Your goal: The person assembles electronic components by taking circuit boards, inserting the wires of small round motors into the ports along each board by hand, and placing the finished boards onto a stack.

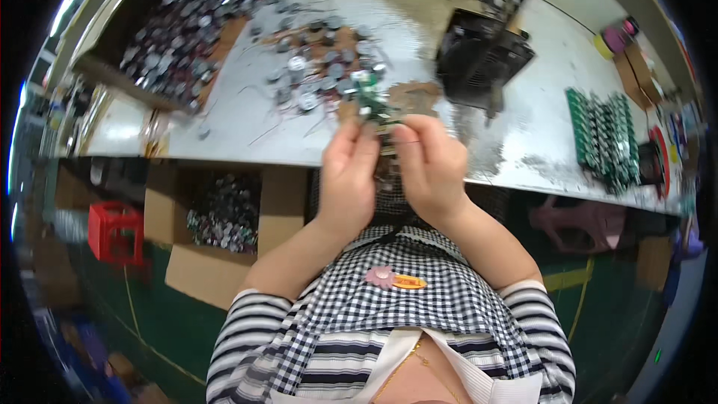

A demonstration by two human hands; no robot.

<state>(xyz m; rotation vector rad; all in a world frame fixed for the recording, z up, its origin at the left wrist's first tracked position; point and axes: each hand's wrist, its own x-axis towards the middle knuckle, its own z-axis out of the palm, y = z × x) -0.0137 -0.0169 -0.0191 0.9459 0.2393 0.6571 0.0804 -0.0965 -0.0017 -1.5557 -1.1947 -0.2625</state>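
My left hand [348, 179] and right hand [430, 168] pinch a small green circuit board [372, 105] at frame centre, fingers closed on it | best held steady by its edges | round parts pile [321, 67] just above

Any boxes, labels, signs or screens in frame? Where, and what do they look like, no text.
Open cardboard box: on the floor under the bench, left; brown, holds small round parts.
Red plastic crate: floor, left of the box; square, slatted.
Pink flower badge: on the checked apron; orange tag beside it.
No screens or signs that I can make out.
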